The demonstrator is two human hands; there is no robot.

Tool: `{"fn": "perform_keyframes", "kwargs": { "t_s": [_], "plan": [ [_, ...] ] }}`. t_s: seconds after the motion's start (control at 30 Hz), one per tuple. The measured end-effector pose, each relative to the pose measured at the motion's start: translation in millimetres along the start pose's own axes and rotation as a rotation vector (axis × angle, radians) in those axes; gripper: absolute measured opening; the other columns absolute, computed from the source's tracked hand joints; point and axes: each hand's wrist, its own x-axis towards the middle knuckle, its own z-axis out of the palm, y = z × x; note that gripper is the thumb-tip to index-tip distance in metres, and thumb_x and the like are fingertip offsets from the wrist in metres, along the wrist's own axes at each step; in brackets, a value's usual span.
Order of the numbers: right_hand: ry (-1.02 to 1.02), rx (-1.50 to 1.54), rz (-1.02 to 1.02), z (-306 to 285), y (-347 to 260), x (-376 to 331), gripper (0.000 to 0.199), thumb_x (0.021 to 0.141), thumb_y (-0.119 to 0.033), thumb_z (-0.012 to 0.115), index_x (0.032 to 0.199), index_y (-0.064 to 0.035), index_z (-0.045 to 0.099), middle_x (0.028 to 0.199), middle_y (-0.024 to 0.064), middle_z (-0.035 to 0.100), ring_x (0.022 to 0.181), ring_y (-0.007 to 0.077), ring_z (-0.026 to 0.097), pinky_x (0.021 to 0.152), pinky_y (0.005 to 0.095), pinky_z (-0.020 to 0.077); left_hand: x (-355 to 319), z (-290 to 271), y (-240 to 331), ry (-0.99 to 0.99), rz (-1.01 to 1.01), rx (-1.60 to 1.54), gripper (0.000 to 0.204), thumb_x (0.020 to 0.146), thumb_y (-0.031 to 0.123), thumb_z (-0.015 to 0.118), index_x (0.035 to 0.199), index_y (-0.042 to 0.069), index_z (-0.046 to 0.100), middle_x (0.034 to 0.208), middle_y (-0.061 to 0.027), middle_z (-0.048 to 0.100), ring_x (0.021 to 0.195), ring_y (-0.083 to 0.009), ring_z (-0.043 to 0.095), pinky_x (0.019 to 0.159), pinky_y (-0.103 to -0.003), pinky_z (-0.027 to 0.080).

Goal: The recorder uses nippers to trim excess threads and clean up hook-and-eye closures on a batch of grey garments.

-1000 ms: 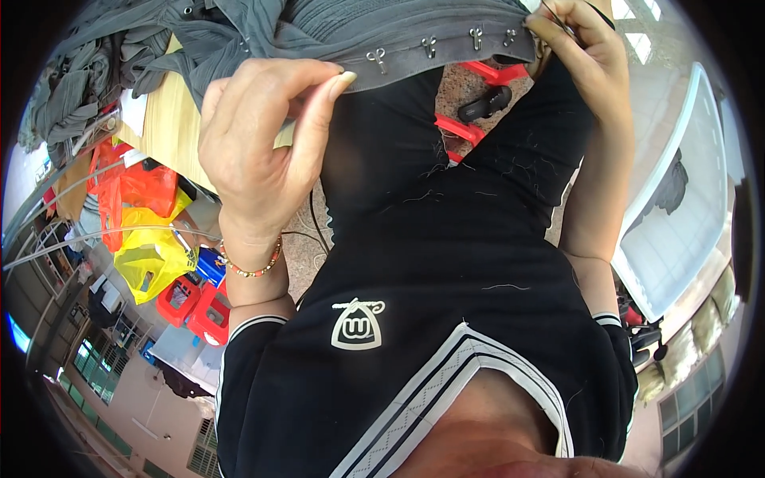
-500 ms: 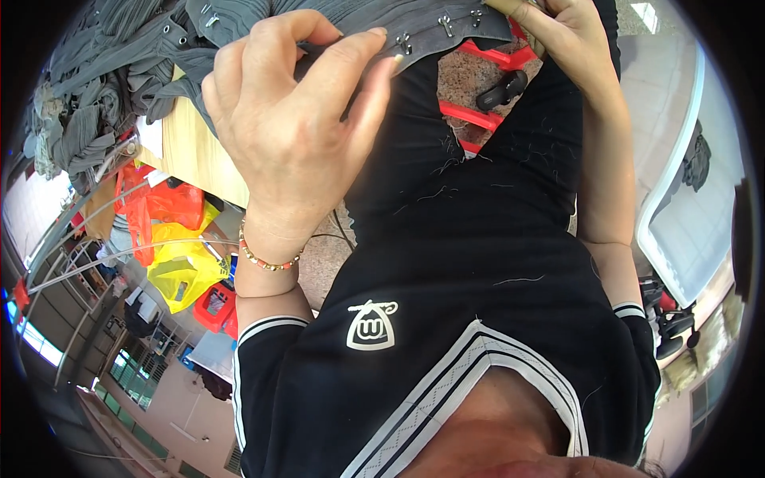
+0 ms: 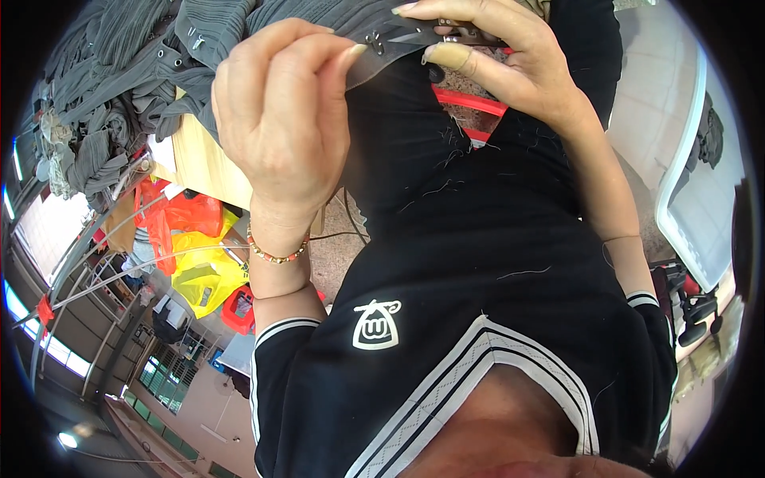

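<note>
A person in a black shirt (image 3: 478, 263) with white-striped trim and a small white emblem holds a strip of grey fabric (image 3: 374, 32) up in front of them with both hands. The left hand (image 3: 279, 119) has its fingers curled and closed, pinching the strip's edge between thumb and fingertips, with the back of the hand facing the camera. A beaded bracelet (image 3: 275, 253) circles that wrist. The right hand (image 3: 510, 56) is closed too, gripping the same strip a little further along, thumb beneath and fingers on top, touching the small metal hooks (image 3: 373, 37) set along the strip. The two hands are near each other but not touching, with the strip stretched between them, high in the view and in front of the chest.

The strip runs on leftward into a heap of pleated grey cloth (image 3: 119, 88) piled on a pale wooden table (image 3: 203, 171); more metal fittings show on that cloth. Below the table edge lie orange and yellow plastic bags (image 3: 195, 247) and a red crate (image 3: 239, 307). A red plastic object (image 3: 470, 103) shows behind the raised hands, partly hidden by the shirt. At the right edge stands a white tray (image 3: 693, 191) with dark cloth draped over its far side.
</note>
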Motion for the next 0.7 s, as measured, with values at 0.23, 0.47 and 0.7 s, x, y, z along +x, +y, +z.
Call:
{"fn": "perform_keyframes", "kwargs": {
  "t_s": [0.23, 0.47, 0.7],
  "plan": [
    [0.056, -0.106, -0.227, 2.3, 0.7, 4.6, 0.042, 0.084, 0.000, 0.077, 0.125, -0.0018, 0.069, 0.094, 0.0075, 0.063, 0.084, 0.0203, 0.060, 0.075, 0.0291, 0.0475, -2.3, -4.1, 7.5, 0.058, -0.191, -0.195, 0.012, 0.087, -0.002, 0.074, 0.097, 0.001, 0.067, 0.097, -0.0113, 0.066, 0.087, -0.0235, 0.063, 0.073, -0.031, 0.050],
    [0.084, -0.164, -0.219, -3.1, 1.6, 6.5, 0.040, 0.084, -0.002, 0.078, 0.123, -0.0021, 0.070, 0.096, 0.0080, 0.066, 0.086, 0.0195, 0.060, 0.077, 0.0294, 0.0471, -2.2, -6.1, -0.6, -0.009, 0.000, -0.079, 0.022, 0.080, 0.007, 0.082, 0.098, 0.006, 0.070, 0.099, -0.0069, 0.066, 0.088, -0.0232, 0.061, 0.077, -0.034, 0.048],
    [0.066, -0.027, -0.140, 2.3, 2.3, 2.7, 0.039, 0.085, -0.001, 0.077, 0.123, -0.0015, 0.070, 0.098, 0.0084, 0.067, 0.085, 0.0180, 0.061, 0.076, 0.0297, 0.0485, -0.8, -15.6, 5.0, -0.122, 0.061, 0.127, 0.023, 0.076, 0.008, 0.086, 0.097, 0.009, 0.078, 0.101, -0.0024, 0.069, 0.090, -0.0184, 0.063, 0.075, -0.030, 0.047]
  ]
}}
